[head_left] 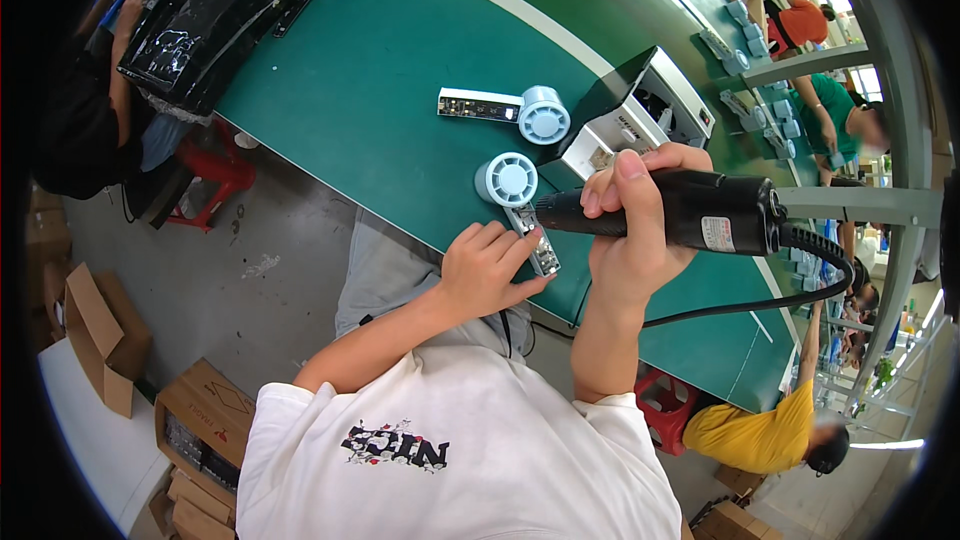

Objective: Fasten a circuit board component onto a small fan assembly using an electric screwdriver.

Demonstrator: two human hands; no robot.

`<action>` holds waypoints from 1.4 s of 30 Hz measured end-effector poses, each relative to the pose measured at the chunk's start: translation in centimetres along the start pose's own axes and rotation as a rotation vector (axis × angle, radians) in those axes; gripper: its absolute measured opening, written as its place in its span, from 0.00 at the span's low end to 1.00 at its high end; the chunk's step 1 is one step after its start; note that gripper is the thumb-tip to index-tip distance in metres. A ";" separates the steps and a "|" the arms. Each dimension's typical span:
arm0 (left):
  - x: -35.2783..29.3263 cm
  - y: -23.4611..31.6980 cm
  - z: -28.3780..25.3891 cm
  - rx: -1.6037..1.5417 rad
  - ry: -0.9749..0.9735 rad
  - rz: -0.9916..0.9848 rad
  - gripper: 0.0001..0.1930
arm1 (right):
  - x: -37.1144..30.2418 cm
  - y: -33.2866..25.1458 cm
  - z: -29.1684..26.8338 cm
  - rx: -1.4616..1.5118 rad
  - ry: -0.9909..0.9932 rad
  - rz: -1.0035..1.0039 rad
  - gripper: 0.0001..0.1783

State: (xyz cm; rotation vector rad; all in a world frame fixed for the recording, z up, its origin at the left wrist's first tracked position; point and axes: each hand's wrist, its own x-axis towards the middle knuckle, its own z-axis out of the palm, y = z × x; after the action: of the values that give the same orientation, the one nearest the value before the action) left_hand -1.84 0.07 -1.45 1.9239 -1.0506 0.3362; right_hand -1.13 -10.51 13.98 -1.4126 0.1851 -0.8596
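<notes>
My right hand [632, 230] grips a black electric screwdriver [690, 212] with a black cable trailing to the right; its tip points left at a small pale-blue fan unit [507, 180] with a narrow circuit board [537, 240] attached. My left hand [487, 265] rests on the near end of that board, fingers pressing it onto the green table [380, 90]. A second pale-blue fan with its board [505, 108] lies farther back on the table.
A black and white box-shaped device [640, 105] stands just behind the work spot. A black glossy panel [215, 10] lies at the far left with another person beside it. Cardboard boxes [200, 430] sit on the floor. Other people work along the line at right.
</notes>
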 end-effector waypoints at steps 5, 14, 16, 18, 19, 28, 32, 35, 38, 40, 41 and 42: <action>0.1 -0.1 -0.1 -0.009 -0.004 0.005 0.24 | -0.2 0.2 0.0 0.005 -0.012 0.008 0.09; 0.1 -0.2 0.1 -0.015 -0.008 0.004 0.23 | -0.5 1.3 -0.2 -0.041 -0.039 -0.088 0.12; 0.0 -0.2 0.1 -0.016 -0.006 0.002 0.23 | -0.8 1.5 -0.4 -0.054 -0.052 -0.111 0.12; 0.0 -0.1 0.0 -0.016 -0.016 -0.001 0.23 | -1.0 1.6 -0.6 -0.048 -0.078 -0.129 0.13; 0.0 -0.1 0.0 -0.015 -0.016 -0.001 0.23 | -1.0 1.7 -0.8 -0.047 -0.079 -0.128 0.13; -0.2 -0.3 0.1 -0.004 0.005 -0.003 0.23 | -0.3 1.9 -1.1 -0.117 -0.254 -0.176 0.14; -0.3 -0.4 0.0 -0.008 -0.008 0.001 0.23 | -0.5 2.2 -0.6 -0.056 -0.254 -0.170 0.14; -0.4 -0.4 0.1 -0.013 -0.004 0.007 0.23 | -0.5 2.2 -0.7 -0.085 -0.229 -0.171 0.15; -0.4 -0.4 0.1 -0.014 0.007 0.012 0.24 | -0.9 2.4 -0.8 -0.041 -0.252 -0.158 0.15; -0.5 -0.4 0.0 -0.009 0.019 0.014 0.24 | -0.7 2.3 -0.9 -0.167 -0.295 -0.189 0.15; -0.6 -0.4 0.0 -0.019 0.007 0.006 0.24 | -0.4 2.3 -1.0 -0.202 -0.303 -0.197 0.15; -0.6 -0.4 0.1 -0.029 -0.004 -0.004 0.24 | -0.3 2.4 -1.0 -0.175 -0.294 -0.185 0.15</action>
State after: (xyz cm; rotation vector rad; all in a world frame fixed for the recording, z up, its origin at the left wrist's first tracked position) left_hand -1.90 0.43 -2.07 1.9014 -1.0492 0.3133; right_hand -0.96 -11.24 11.50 -1.7220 -0.0982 -0.7887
